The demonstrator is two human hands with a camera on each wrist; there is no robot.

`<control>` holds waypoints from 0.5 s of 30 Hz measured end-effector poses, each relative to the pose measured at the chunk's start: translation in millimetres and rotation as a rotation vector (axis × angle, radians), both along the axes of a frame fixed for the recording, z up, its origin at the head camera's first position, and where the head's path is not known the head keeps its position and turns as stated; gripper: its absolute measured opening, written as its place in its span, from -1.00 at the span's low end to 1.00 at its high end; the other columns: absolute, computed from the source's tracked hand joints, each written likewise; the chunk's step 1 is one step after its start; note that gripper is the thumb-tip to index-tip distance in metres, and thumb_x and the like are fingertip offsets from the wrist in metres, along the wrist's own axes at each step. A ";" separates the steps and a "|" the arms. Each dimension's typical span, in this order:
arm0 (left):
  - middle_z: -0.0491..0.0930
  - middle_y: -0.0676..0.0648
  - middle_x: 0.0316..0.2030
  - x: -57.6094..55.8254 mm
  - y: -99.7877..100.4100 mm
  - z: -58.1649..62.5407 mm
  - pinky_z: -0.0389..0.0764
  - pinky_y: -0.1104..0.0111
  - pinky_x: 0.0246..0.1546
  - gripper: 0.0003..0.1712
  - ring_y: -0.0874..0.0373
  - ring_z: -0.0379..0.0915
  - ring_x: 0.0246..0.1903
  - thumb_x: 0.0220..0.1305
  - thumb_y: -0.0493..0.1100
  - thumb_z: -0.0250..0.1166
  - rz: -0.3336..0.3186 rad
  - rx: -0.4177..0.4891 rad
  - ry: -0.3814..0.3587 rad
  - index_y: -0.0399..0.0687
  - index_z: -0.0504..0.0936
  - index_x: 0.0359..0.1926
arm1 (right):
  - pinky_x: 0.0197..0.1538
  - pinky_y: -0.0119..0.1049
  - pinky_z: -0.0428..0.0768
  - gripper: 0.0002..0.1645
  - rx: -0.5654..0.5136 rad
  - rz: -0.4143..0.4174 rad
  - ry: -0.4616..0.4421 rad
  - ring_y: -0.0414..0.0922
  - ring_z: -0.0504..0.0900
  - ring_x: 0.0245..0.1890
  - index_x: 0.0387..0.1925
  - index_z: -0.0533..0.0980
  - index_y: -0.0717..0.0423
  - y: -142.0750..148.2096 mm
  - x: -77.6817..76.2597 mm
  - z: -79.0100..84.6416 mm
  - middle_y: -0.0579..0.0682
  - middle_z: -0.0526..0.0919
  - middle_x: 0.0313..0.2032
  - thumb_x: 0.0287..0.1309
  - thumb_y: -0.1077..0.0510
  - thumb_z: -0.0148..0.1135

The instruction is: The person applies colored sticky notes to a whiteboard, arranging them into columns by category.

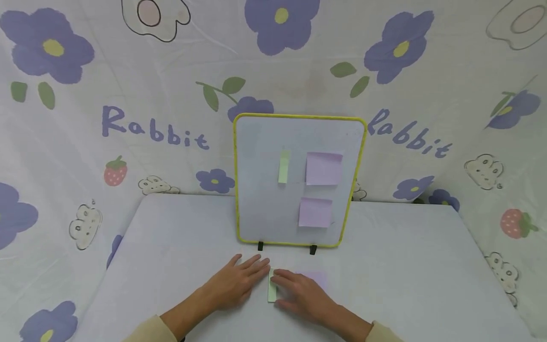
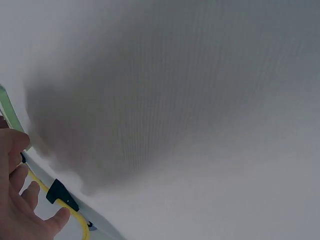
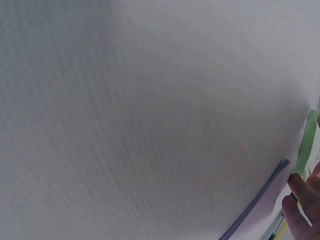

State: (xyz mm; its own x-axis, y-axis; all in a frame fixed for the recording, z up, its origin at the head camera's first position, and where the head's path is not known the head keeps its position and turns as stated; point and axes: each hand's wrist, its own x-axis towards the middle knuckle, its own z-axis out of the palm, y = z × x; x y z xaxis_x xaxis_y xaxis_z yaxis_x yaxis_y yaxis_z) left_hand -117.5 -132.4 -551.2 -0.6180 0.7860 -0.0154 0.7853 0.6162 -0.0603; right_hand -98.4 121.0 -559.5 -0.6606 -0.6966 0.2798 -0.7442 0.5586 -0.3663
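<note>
A narrow pad of pale green sticky notes (image 1: 271, 292) lies on the white table between both hands. My left hand (image 1: 234, 284) rests palm down to its left, fingers spread toward the board, a fingertip close to the pad's upper left edge. From the right, my right hand (image 1: 306, 295) reaches over the pad, its fingertips at the upper end and its thumb near the lower end. Partly behind that hand is a purple sticky note pad (image 1: 317, 279). In the right wrist view, fingers (image 3: 300, 187) meet one end of the green strip (image 3: 307, 142).
A whiteboard (image 1: 267, 204) with a yellow rim stands upright on black feet (image 1: 313, 250) just beyond the hands. Stuck on it are a green strip note (image 1: 284, 167), an upper purple note (image 1: 323, 169) and a lower purple note (image 1: 315, 213). A patterned cloth (image 1: 171, 95) hangs behind.
</note>
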 end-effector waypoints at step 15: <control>0.24 0.06 0.47 3.7 2.1 -5.2 0.38 -0.02 0.24 -0.35 0.15 0.17 0.43 0.39 -0.05 0.15 -0.026 -0.059 0.065 0.03 0.33 0.47 | 0.01 -0.11 0.63 -0.47 0.034 -0.007 0.025 -0.01 0.67 0.02 0.08 0.59 0.11 -3.2 -0.8 -5.7 0.08 0.63 0.12 0.09 -0.01 0.46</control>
